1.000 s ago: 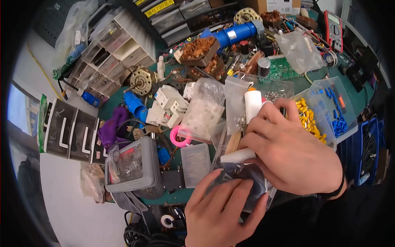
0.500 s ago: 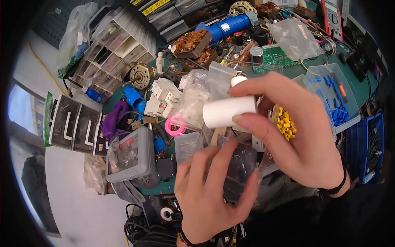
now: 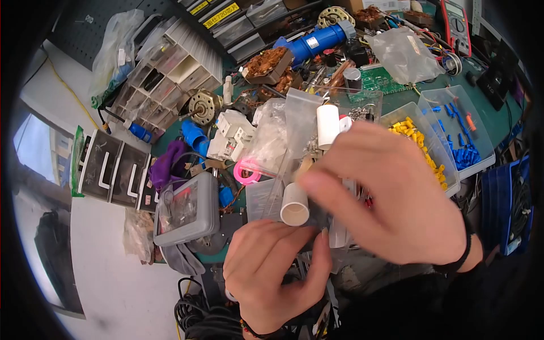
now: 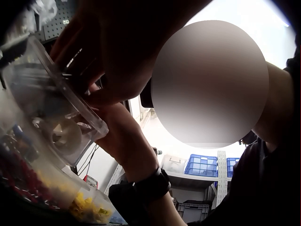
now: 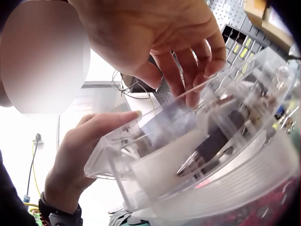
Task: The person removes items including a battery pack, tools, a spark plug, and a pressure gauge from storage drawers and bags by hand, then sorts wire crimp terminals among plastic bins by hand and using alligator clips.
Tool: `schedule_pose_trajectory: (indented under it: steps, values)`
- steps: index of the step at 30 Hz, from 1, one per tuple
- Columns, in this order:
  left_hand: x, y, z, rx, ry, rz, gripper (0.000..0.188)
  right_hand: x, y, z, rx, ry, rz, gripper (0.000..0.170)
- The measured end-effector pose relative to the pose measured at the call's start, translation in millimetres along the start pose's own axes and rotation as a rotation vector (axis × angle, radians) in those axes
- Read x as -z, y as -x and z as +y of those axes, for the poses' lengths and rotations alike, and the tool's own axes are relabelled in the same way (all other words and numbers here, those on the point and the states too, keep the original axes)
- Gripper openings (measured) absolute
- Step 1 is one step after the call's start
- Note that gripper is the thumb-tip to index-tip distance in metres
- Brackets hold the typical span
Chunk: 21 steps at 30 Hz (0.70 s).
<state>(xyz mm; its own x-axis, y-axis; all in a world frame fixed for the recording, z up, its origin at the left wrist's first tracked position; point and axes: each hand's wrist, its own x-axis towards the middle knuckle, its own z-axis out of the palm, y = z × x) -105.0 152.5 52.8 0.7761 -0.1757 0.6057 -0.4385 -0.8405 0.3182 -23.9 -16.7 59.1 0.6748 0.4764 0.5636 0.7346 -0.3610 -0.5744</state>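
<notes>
My left hand (image 3: 277,272) grips the near side of a clear plastic box (image 5: 123,181), its thumb along the rim in the right wrist view. A hollow white cylinder (image 3: 294,205) lies tilted beyond its knuckles, open end toward me. Over the box, my right hand (image 3: 391,192) is blurred, thumb close beside that cylinder. From the right wrist, its fingers (image 5: 174,82) hang apart and loosely bent at the rim, nothing pinched between them. A second white cylinder (image 3: 327,127) stands behind. Through the box wall show a pale cylinder and dark-handled metal-tipped things.
Trays of yellow connectors (image 3: 416,136) and blue connectors (image 3: 467,158) stand to the right. On the left are a grey case (image 3: 187,209), a purple cloth (image 3: 168,164) and a pink ring (image 3: 247,171). Motor parts, bags and a blue cylinder (image 3: 317,42) crowd the back.
My right hand lifted a white cylinder out in front, turned it, and has let go of it with its open end facing me. My left hand has drawn back to the box's near side.
</notes>
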Motion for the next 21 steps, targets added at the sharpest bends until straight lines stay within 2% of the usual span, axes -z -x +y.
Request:
schedule_pose_trajectory:
  steps: [2,4,5,7,8,10,11,13,16,21]
  values:
    - [-0.2,-1.4,2.6,0.029,0.050,0.015,0.023,8.5,0.3,-1.3,0.009,0.038,0.050,0.011]
    - [2.1,-7.7,15.3,0.118,-0.017,-0.039,0.022,17.7,3.7,-8.7,-0.032,0.263,-0.033,0.017]
    - [4.5,-10.6,18.8,0.118,-0.016,-0.038,0.022,21.1,4.4,-11.9,-0.031,0.264,-0.034,0.017]
    - [7.2,-14.3,23.1,0.151,-0.011,-0.111,0.018,26.6,4.6,-17.0,-0.028,0.287,-0.260,0.026]
    - [7.5,-11.6,17.4,0.151,-0.010,-0.114,0.018,28.2,4.1,-18.8,-0.030,0.285,-0.260,0.026]
    - [9.3,-6.5,2.4,-0.041,0.009,-0.129,0.031,27.8,3.7,-21.4,-0.053,0.320,-0.284,0.028]
    - [8.2,-6.3,5.3,-0.039,0.007,-0.129,0.031,26.7,3.2,-21.7,-0.052,0.318,-0.285,0.028]
    - [5.6,-12.6,17.3,0.116,-0.011,-0.117,0.013,24.7,3.2,-22.7,-0.042,0.313,-0.277,0.027]
    - [1.4,-3.4,-3.0,0.075,0.047,-0.022,0.011,16.0,3.6,-19.7,-0.098,0.389,-0.172,0.029]
    - [-4.3,-4.1,6.3,0.124,-0.034,0.087,0.009,10.8,7.2,-18.7,-0.122,0.338,-0.121,0.031]
